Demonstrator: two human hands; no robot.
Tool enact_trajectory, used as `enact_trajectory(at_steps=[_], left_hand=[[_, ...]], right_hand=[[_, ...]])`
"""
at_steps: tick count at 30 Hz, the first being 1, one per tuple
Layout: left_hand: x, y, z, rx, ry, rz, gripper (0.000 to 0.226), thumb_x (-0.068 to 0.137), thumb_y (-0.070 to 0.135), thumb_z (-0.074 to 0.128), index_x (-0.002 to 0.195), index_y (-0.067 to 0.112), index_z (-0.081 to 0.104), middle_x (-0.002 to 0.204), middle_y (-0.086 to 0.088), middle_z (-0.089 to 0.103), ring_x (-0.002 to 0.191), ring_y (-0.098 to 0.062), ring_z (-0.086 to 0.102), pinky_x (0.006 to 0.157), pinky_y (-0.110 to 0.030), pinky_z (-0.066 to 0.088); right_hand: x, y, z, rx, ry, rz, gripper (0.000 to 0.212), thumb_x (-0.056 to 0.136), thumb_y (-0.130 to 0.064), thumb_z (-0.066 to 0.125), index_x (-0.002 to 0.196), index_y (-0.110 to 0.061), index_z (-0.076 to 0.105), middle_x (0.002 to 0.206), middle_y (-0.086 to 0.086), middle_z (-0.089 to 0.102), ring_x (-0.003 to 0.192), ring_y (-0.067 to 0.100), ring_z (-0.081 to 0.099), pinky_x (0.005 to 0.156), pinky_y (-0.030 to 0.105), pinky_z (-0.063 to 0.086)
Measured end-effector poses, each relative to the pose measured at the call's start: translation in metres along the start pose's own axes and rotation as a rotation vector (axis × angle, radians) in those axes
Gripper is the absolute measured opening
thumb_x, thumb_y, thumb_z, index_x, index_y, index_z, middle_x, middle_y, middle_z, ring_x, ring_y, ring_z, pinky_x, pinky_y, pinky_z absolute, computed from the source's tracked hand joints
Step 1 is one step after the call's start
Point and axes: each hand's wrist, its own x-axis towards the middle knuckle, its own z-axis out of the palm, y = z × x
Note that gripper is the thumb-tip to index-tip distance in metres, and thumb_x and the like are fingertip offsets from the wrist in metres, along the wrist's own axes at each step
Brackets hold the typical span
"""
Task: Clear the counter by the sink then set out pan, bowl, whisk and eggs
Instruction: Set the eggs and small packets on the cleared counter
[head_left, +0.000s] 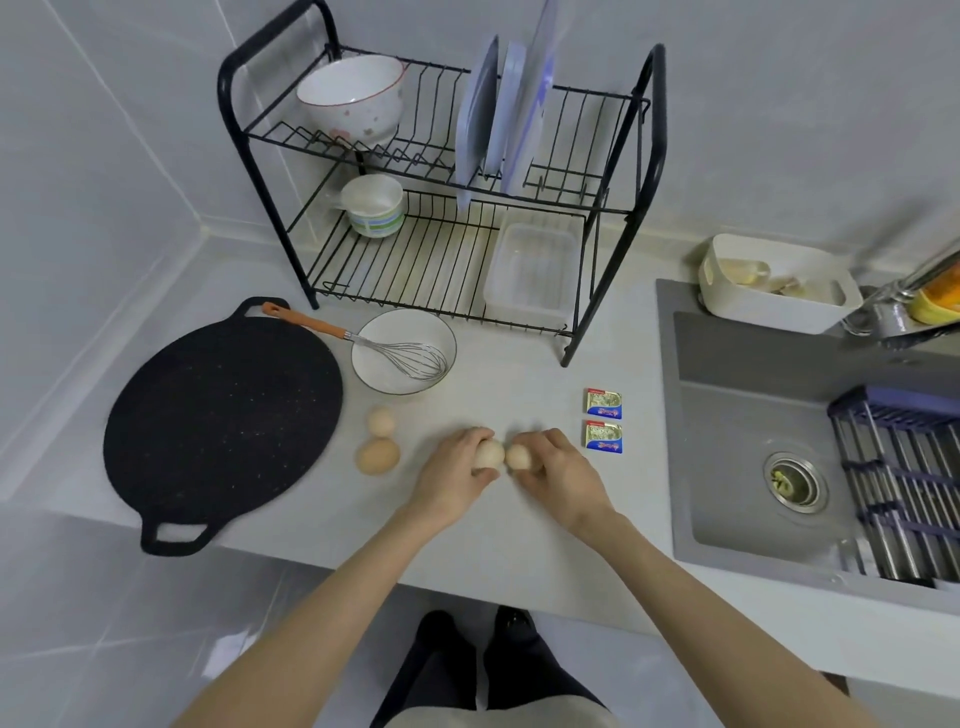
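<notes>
Counter (519, 519): pale, sink (753, 441) let into it at right, black two-tier dish rack (441, 208) against the back wall.

Pan (223, 415): flat, black, far left; long axis runs rear-left to front, near handle overhanging the counter's front edge.

Bowl (384, 371): white, just right of the pan's rear rim. Whisk (358, 340) lies with wires in the bowl, orange handle pointing left over the pan rim.

Two butter packets (603, 420): side by side, right of the hands, near the sink edge.

Eggs: two loose eggs (378, 441) lie in front of the bowl, almost touching, just right of the pan.

Left hand (457, 483) wrapped around one egg (491, 454); right hand (561, 478) wrapped around a second egg (518, 457). Held eggs nearly touch, low over the counter; contact with the surface cannot be judged.

Judgement: set-down goes leftward toward the loose pair, so the left hand is nearer. Open counter between them is ample. The front edge is well clear, but eggs may roll.
</notes>
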Motion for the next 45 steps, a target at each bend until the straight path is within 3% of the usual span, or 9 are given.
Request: enact_trajectory(at_steps=[5, 8, 11, 14, 18, 28, 33, 39, 45], left_hand=[[-0.006, -0.006, -0.017, -0.042, 0.045, 0.009, 0.054, 0.085, 0.025, 0.068, 0.134, 0.019, 0.048, 0.134, 0.000, 0.051, 0.125, -0.018, 0.044, 0.099, -0.023, 0.032], [-0.016, -0.015, -0.036, -0.069, 0.153, 0.032, 0.048, 0.085, 0.025, 0.068, 0.130, 0.019, 0.052, 0.125, 0.004, 0.054, 0.116, -0.015, 0.050, 0.091, -0.017, 0.034], [-0.026, -0.034, -0.053, -0.083, 0.273, -0.014, 0.042, 0.083, 0.025, 0.069, 0.123, 0.021, 0.056, 0.110, 0.012, 0.052, 0.104, -0.013, 0.054, 0.088, -0.025, 0.044], [-0.037, -0.058, -0.065, -0.064, 0.340, -0.128, 0.043, 0.081, 0.029, 0.070, 0.121, 0.025, 0.056, 0.112, 0.009, 0.053, 0.104, -0.013, 0.052, 0.084, -0.026, 0.043], [-0.042, -0.075, -0.068, -0.042, 0.286, -0.211, 0.051, 0.077, 0.028, 0.074, 0.124, 0.022, 0.056, 0.119, 0.000, 0.052, 0.110, -0.023, 0.049, 0.088, -0.030, 0.043], [-0.043, -0.080, -0.066, -0.027, 0.222, -0.171, 0.045, 0.076, 0.024, 0.076, 0.118, 0.019, 0.060, 0.114, -0.003, 0.059, 0.106, -0.021, 0.055, 0.088, -0.026, 0.041], [-0.061, -0.103, -0.072, -0.166, 0.264, -0.246, 0.039, 0.069, 0.022, 0.081, 0.103, 0.020, 0.062, 0.103, 0.006, 0.064, 0.095, -0.014, 0.058, 0.082, -0.022, 0.043], [-0.079, -0.120, -0.085, -0.179, 0.296, -0.283, 0.040, 0.066, 0.024, 0.083, 0.099, 0.025, 0.061, 0.099, 0.011, 0.063, 0.093, -0.011, 0.057, 0.078, -0.024, 0.045], [-0.086, -0.120, -0.096, -0.181, 0.310, -0.267, 0.040, 0.066, 0.022, 0.083, 0.100, 0.026, 0.062, 0.098, 0.014, 0.062, 0.091, -0.010, 0.056, 0.073, -0.021, 0.040]], right_hand=[[-0.002, -0.004, -0.014, -0.170, 0.008, -0.022, 0.045, 0.092, -0.046, 0.052, 0.134, -0.030, 0.046, 0.134, -0.006, 0.045, 0.117, 0.020, 0.050, 0.077, 0.032, 0.047], [-0.003, -0.012, -0.021, -0.192, 0.059, -0.068, 0.043, 0.093, -0.043, 0.052, 0.133, -0.028, 0.048, 0.133, -0.005, 0.048, 0.116, 0.021, 0.047, 0.084, 0.033, 0.045], [0.001, -0.028, -0.022, -0.219, 0.076, -0.140, 0.040, 0.093, -0.036, 0.053, 0.132, -0.026, 0.050, 0.133, -0.003, 0.050, 0.115, 0.024, 0.048, 0.092, 0.035, 0.041], [0.007, -0.050, -0.014, -0.223, 0.053, -0.210, 0.039, 0.093, -0.029, 0.051, 0.131, -0.025, 0.051, 0.133, -0.002, 0.051, 0.116, 0.024, 0.047, 0.095, 0.034, 0.036], [0.017, -0.076, 0.003, -0.210, -0.004, -0.297, 0.039, 0.092, -0.020, 0.051, 0.131, -0.024, 0.051, 0.130, -0.002, 0.052, 0.114, 0.024, 0.048, 0.097, 0.034, 0.038], [0.044, -0.109, 0.029, -0.211, -0.096, -0.319, 0.040, 0.093, -0.016, 0.047, 0.132, -0.026, 0.051, 0.130, 0.003, 0.054, 0.111, 0.028, 0.051, 0.094, 0.037, 0.041], [0.053, -0.122, 0.043, -0.211, -0.151, -0.279, 0.047, 0.095, -0.018, 0.042, 0.138, -0.036, 0.042, 0.140, -0.005, 0.047, 0.119, 0.024, 0.050, 0.086, 0.038, 0.047], [0.063, -0.135, 0.076, -0.319, -0.135, -0.256, 0.043, 0.099, -0.035, 0.037, 0.142, -0.037, 0.035, 0.139, 0.001, 0.044, 0.119, 0.029, 0.048, 0.086, 0.040, 0.048], [0.064, -0.142, 0.093, -0.263, -0.109, -0.291, 0.041, 0.096, -0.018, 0.041, 0.137, -0.026, 0.042, 0.124, 0.007, 0.045, 0.112, 0.030, 0.047, 0.080, 0.036, 0.044]])
